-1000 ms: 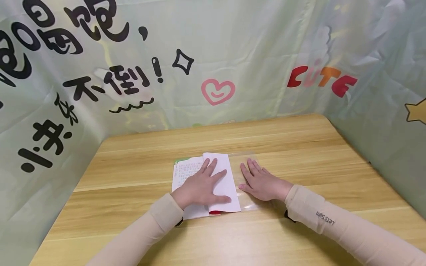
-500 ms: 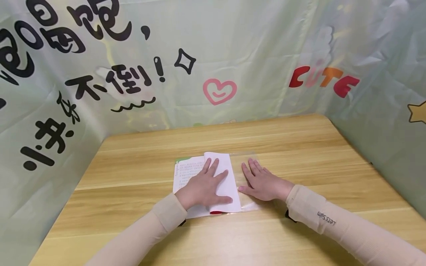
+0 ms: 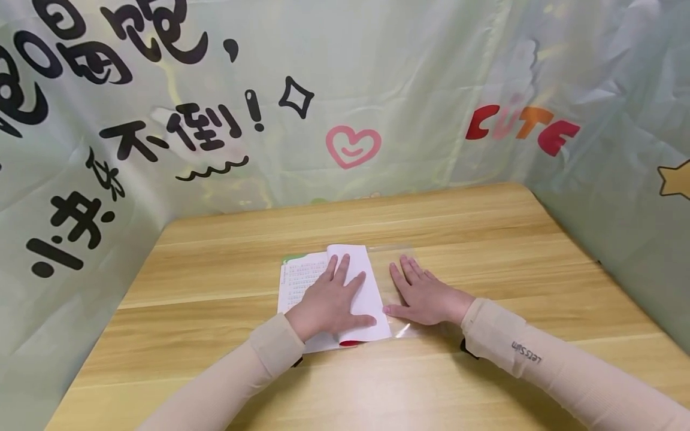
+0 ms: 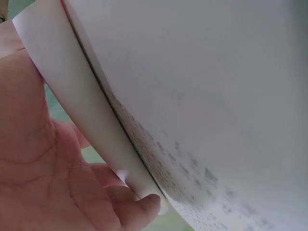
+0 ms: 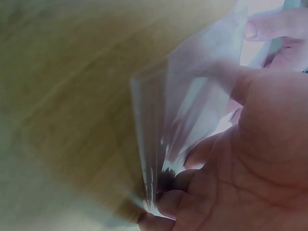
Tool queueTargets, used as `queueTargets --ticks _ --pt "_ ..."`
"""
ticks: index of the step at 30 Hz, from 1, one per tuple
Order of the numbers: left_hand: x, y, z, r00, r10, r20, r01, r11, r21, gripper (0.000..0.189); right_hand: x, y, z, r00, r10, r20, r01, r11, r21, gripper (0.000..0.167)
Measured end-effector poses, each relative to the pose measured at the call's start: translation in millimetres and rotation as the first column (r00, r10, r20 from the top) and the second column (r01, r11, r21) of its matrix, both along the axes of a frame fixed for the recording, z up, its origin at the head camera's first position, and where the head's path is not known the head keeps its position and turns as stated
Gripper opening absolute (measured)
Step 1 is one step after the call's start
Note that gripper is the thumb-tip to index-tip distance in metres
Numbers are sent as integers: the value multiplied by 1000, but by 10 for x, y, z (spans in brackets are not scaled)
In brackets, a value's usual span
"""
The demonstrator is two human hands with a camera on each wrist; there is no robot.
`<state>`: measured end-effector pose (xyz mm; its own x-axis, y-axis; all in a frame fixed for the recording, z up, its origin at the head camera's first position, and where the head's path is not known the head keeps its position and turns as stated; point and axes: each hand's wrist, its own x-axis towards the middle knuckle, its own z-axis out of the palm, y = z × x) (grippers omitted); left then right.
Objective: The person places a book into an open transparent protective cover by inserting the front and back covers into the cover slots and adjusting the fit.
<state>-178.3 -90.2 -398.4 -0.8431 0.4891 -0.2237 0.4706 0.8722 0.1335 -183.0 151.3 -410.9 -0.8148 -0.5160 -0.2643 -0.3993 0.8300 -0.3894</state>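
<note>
A book (image 3: pixel 303 276) with rows of small print lies on the table, a green patch at its top left corner. Its white right-hand leaf (image 3: pixel 373 302) is folded over, with a red strip showing under the lower edge. My left hand (image 3: pixel 335 304) rests spread on this leaf; the left wrist view shows its palm beside the curved white edge (image 4: pixel 96 106). From under the leaf a clear plastic cover (image 3: pixel 380 258) extends to the right. My right hand (image 3: pixel 428 299) presses on it with extended fingers, thumb tip near the leaf's edge. The plastic (image 5: pixel 192 96) shows creased in the right wrist view.
The wooden table (image 3: pixel 226 251) surrounds the book on all sides. A pale green printed cloth (image 3: pixel 420 78) hangs behind it and along both sides, with black lettering, a pink heart and the word CUTE.
Both hands stay almost in place. The left hand has shifted very slightly right on the leaf, and the right thumb lies a little closer to the leaf's edge.
</note>
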Motion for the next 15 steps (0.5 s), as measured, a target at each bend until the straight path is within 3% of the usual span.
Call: queueTargets --ticks 2,6,15 --pt "5 11 8 1000 12 1 -12 1000 -2 94 -20 3 -36 1000 -2 -4 2 1000 23 99" --pt "7 32 21 1000 23 4 -23 1000 -2 94 -8 -25 47 999 -6 36 4 999 42 84" --pt "-3 34 43 1000 -20 21 19 999 29 94 -19 -17 57 997 -7 71 5 999 35 81"
